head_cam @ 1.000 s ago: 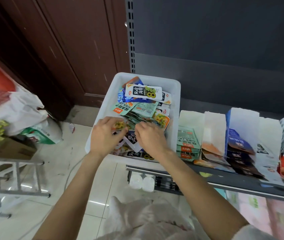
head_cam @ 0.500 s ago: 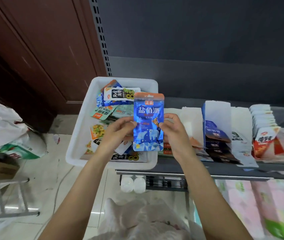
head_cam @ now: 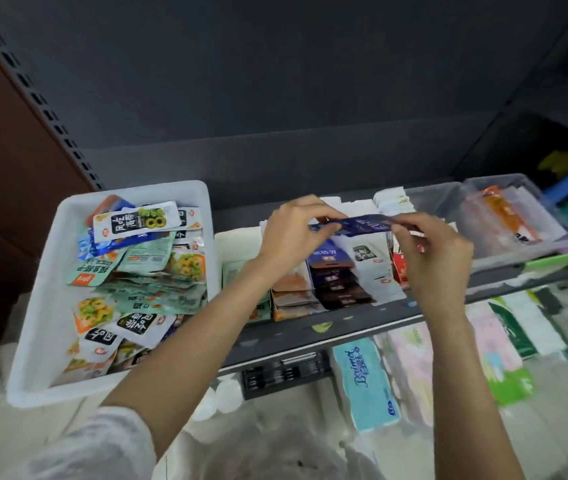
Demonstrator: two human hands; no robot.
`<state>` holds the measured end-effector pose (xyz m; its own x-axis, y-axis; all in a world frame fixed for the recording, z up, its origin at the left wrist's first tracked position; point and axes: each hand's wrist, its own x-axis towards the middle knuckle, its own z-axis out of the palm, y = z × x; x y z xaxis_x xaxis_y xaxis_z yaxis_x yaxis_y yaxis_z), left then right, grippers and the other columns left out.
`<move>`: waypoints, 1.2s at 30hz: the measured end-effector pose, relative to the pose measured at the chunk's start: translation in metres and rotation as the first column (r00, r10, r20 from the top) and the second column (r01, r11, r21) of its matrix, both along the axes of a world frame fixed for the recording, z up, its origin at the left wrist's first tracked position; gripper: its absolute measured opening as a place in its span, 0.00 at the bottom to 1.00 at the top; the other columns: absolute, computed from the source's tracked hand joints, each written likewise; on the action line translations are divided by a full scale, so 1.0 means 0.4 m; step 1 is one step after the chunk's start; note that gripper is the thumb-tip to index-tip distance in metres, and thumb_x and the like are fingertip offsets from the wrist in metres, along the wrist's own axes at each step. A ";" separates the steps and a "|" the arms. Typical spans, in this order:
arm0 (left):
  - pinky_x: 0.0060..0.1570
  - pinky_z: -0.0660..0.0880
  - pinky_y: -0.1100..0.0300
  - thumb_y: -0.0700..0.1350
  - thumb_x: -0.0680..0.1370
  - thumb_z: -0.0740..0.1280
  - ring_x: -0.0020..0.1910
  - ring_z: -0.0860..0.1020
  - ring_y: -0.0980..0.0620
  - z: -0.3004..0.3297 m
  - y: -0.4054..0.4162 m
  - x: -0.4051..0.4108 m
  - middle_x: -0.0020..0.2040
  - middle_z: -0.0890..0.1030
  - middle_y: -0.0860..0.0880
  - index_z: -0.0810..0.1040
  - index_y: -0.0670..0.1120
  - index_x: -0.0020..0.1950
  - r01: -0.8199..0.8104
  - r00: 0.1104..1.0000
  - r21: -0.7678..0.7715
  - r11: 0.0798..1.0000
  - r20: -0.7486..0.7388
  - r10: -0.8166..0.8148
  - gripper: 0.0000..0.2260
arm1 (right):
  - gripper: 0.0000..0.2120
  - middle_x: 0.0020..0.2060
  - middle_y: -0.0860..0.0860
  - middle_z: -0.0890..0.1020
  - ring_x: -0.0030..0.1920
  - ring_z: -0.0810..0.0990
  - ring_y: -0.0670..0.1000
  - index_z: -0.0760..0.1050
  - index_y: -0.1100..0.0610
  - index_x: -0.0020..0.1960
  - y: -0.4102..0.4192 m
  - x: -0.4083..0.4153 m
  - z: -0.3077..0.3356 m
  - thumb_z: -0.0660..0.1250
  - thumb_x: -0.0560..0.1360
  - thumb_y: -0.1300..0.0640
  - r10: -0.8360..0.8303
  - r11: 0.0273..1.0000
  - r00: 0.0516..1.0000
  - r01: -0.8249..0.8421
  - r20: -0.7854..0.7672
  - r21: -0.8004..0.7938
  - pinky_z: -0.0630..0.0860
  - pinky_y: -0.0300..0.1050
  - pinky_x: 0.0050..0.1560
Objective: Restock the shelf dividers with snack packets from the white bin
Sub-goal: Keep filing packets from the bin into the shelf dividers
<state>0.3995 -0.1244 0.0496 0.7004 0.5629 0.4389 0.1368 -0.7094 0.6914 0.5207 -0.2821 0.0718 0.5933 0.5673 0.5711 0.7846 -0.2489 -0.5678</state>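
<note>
- Pinched at both ends, a flat blue foil snack packet (head_cam: 355, 224) is held almost level above the shelf; its left end is gripped by the left hand (head_cam: 291, 233) and its right end by the right hand (head_cam: 431, 251), fingers and thumbs being curled onto the foil.
- Directly under the packet, towards 6 o'clock of it, a row of upright white card shelf dividers (head_cam: 372, 271) is seen on the dark grey metal shelf (head_cam: 310, 332).
- One slot is filled with dark blue and brown packets (head_cam: 336, 282), lying overlapped.
- At 9 o'clock of that slot, orange packets (head_cam: 291, 292) are stacked in the next slot, partly hidden by the left forearm.
- At 3 o'clock of the blue slot, a white packet with a dark label (head_cam: 365, 258) is placed, and red packets (head_cam: 401, 265) are glimpsed behind the right hand.
- At 9 o'clock of the hands, a white rectangular plastic bin (head_cam: 38, 306) is set just beside the shelf's left end; it is filled with a loose heap of green, white and black snack packets (head_cam: 144, 268).
- At 2 o'clock of the hands, a clear plastic tub (head_cam: 476, 199) holding orange-printed pouches is set on the shelf.
- Below the shelf edge, at 5 o'clock, pastel tissue packs (head_cam: 367, 386) are stacked; their print is blurred.
</note>
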 end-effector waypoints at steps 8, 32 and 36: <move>0.43 0.75 0.57 0.40 0.72 0.70 0.44 0.79 0.50 -0.121 0.017 0.021 0.46 0.84 0.52 0.84 0.50 0.49 -0.081 0.973 0.256 0.963 -0.187 0.132 0.09 | 0.13 0.46 0.56 0.84 0.40 0.82 0.52 0.78 0.61 0.55 0.029 0.010 -0.182 0.63 0.74 0.71 0.069 0.995 0.997 -0.066 0.040 -0.070 0.76 0.42 0.43; 0.51 0.75 0.56 0.43 0.78 0.63 0.50 0.78 0.49 -0.110 0.004 0.023 0.54 0.80 0.47 0.80 0.47 0.58 -0.047 0.938 0.067 0.997 -0.339 0.067 0.11 | 0.17 0.47 0.57 0.84 0.42 0.83 0.56 0.80 0.61 0.55 0.072 -0.013 -0.192 0.65 0.69 0.70 0.022 0.958 0.958 0.063 0.287 -0.280 0.79 0.45 0.37; 0.52 0.73 0.57 0.47 0.78 0.63 0.54 0.77 0.51 -0.099 0.026 -0.037 0.59 0.78 0.50 0.76 0.51 0.63 -0.042 0.870 0.083 0.996 -0.486 0.077 0.13 | 0.20 0.62 0.56 0.78 0.64 0.74 0.58 0.73 0.58 0.65 0.133 -0.018 -0.199 0.62 0.74 0.68 0.169 0.766 0.969 -0.015 0.180 -0.643 0.65 0.60 0.66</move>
